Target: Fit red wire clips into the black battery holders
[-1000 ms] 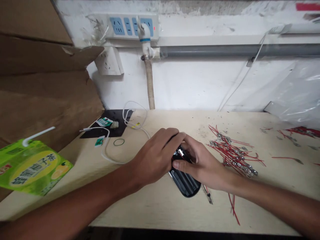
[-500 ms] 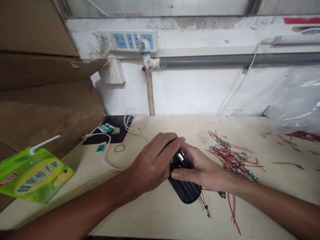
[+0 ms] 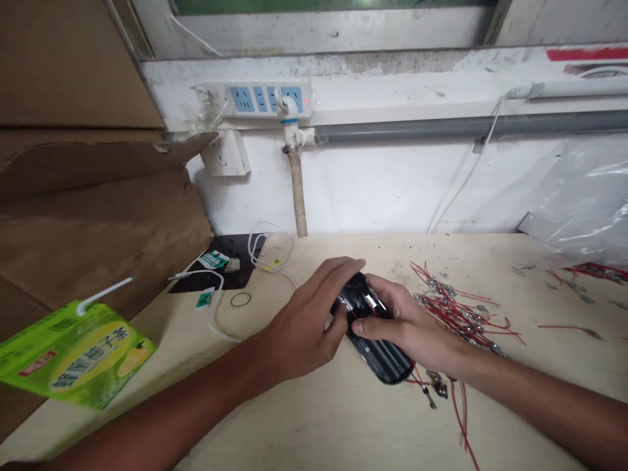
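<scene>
Held a black ribbed casing (image 3: 385, 356) over the pale tabletop (image 3: 299, 425), just left of a heap of red wires with metal tabs (image 3: 456, 313). Wrapped the right hand (image 3: 412, 324), partly closed, about its right side, with the thumb (image 3: 375, 328) across the top. Curved the left hand (image 3: 310, 314), half open, over its far left end; could not tell, from this angle, of any firm grip there.

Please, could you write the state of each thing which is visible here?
Black device, held in both hands
Left hand, curled over its far end
Right hand, gripping it, thumb on top
Red wires, mostly in loose pile
Carton, straw inserted
White cable, loosely looped
Power strip, red light on
Hose, hanging down
</scene>
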Action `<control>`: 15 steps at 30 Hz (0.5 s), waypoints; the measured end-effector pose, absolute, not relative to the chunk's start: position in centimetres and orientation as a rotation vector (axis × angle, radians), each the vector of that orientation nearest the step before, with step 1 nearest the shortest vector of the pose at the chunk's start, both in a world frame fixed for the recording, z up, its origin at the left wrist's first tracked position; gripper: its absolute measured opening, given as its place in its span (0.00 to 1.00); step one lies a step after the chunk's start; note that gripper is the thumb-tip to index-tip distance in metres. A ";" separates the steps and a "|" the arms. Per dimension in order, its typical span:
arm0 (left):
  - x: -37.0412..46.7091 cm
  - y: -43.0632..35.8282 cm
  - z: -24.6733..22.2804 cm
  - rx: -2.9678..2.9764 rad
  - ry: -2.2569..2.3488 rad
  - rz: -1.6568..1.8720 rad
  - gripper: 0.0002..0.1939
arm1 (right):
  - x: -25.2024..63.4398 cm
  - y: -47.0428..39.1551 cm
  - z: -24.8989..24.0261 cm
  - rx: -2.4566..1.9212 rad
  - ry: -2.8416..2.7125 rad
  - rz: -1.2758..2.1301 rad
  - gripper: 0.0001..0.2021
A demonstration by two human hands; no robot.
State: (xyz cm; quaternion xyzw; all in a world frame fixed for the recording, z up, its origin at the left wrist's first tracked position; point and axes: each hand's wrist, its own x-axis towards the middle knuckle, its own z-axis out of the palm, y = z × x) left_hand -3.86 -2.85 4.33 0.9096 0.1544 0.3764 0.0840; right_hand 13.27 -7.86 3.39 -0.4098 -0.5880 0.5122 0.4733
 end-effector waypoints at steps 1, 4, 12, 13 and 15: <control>-3.9 -2.8 4.3 2.708 0.473 1.103 0.28 | 13.3 -7.8 3.4 -1.011 -1.431 1.261 0.13; -3.9 -2.7 4.4 2.705 0.491 1.044 0.28 | 13.4 -7.8 3.5 -1.020 -1.406 1.281 0.13; -4.4 -1.6 4.4 2.564 0.409 1.088 0.29 | 14.0 -7.8 3.8 -0.983 -1.276 1.426 0.17; -4.5 -1.5 4.3 2.516 0.396 1.108 0.30 | 14.1 -7.8 4.0 -0.981 -1.232 1.455 0.19; -4.6 -1.1 4.3 2.436 0.401 1.138 0.30 | 14.6 -7.7 4.3 -0.972 -1.156 1.492 0.19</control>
